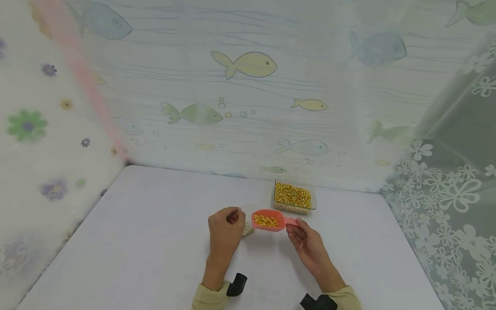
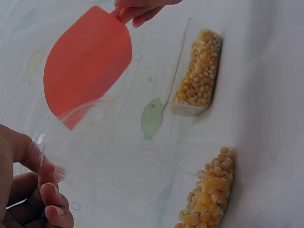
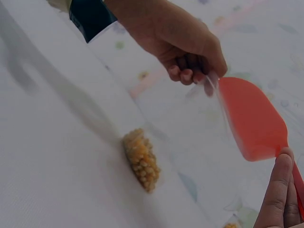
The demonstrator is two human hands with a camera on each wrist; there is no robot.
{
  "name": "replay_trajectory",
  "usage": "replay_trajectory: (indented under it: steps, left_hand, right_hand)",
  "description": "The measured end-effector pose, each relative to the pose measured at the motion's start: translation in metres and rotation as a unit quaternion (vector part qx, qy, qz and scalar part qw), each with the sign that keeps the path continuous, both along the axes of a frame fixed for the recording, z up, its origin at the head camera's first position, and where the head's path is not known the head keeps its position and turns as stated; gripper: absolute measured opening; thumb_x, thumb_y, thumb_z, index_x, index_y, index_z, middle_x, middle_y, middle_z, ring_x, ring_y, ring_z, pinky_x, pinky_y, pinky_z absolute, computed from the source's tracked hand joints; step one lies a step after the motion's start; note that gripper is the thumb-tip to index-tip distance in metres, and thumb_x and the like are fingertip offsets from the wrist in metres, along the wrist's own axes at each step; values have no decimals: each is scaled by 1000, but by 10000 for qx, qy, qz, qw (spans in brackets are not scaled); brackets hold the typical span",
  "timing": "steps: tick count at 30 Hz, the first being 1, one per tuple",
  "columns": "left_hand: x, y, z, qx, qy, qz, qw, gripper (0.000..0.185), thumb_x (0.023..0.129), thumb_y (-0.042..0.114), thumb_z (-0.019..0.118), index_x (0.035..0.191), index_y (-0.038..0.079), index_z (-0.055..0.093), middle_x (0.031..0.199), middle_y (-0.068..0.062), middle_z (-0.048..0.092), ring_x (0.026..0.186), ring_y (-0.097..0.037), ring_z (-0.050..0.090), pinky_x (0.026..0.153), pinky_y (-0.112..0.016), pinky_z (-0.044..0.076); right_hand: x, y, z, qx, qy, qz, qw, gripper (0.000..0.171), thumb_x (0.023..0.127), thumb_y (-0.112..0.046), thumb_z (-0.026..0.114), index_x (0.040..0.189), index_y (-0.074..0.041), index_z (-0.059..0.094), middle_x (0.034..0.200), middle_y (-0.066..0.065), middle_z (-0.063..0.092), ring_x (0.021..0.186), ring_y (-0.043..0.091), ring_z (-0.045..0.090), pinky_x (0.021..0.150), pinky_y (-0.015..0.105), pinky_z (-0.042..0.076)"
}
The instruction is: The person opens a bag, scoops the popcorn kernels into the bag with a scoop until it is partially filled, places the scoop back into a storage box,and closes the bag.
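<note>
Right hand (image 1: pixel 308 241) pinches scoop (image 1: pixel 267 220) by handle; light, rigid, loose corn (image 1: pixel 265 221) spills if tilted. Left hand (image 1: pixel 226 228) holds thin, floppy clear bag (image 2: pixel 71 128) by rim.

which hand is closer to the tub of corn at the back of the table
Right. The right hand, holding the red scoop by its handle, is just in front of the tub of corn; the left hand is further off to the left.

Open worktop to the left and front; clutter only at centre-right

The worktop (image 1: pixel 128 241) lies bare left of the hands; a corn-filled container (image 1: pixel 294 197) stands just behind the pink scoop (image 1: pixel 269 220); curtains (image 1: pixel 445 181) wall three sides.
</note>
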State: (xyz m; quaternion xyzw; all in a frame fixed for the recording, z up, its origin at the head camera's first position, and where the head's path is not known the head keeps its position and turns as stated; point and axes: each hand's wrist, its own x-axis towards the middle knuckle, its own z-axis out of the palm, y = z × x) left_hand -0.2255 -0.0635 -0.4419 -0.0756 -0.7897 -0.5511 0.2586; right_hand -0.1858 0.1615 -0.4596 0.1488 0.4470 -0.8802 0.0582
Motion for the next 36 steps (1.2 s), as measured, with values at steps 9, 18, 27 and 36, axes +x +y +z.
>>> replay_trajectory:
  steps: [9,18,27,36]
  left_hand:
    - [1,0,-2,-48,-67,-73,9999,6,85,-4,71,84,-3,77,64,-3,63,58,-10,54,55,-23,50]
    - [1,1,-1,33,-101,-130,9999,5,85,-4,71,85,-5,76,66,-4,64,60,-10,55,55,-23,51]
    - [1,2,-2,-1,-52,-141,9999,5,84,-5,71,85,-6,76,65,-4,64,59,-9,55,55,-23,51]
    - [1,2,0,-51,-7,-95,9999,5,84,-4,72,83,-4,76,64,-3,63,58,-9,54,54,-23,50]
  right_hand:
    - [-8,-7,2,85,67,-132,9999,38,110,-22,43,93,-11,76,88,1,77,83,6,73,82,17,56]
    - [-16,-14,7,659,-28,-398,9970,36,109,-20,47,90,-10,76,86,2,77,82,9,74,81,21,58]
    - [-19,-18,17,1482,199,-536,9873,25,107,-16,52,108,3,67,85,5,77,81,15,76,79,27,60]
    - [-24,-21,36,2499,650,-418,9652,32,103,-15,59,114,15,64,86,9,78,78,17,77,75,30,61]
